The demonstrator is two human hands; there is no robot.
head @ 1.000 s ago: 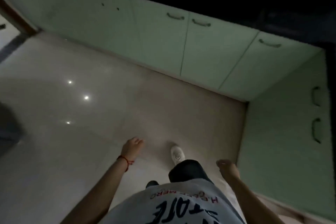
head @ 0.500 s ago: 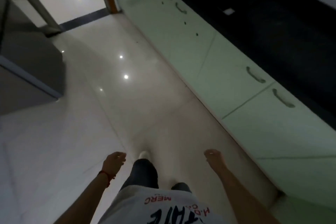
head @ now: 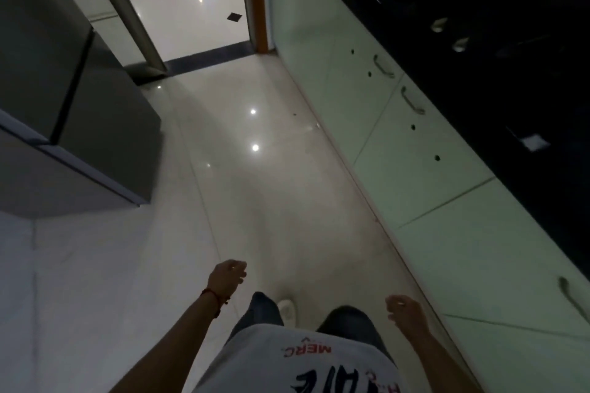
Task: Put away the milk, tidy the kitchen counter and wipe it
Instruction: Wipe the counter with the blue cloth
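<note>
between counter [head: 479, 80] and fridge [head: 64, 73]: left hand [head: 227, 276] and right hand [head: 404, 306] loosely curled, holding nothing. step seems walking between chores. next probably reach counter beside right hand.

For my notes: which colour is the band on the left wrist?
Red, a thin wristband seen in the head view.
</note>
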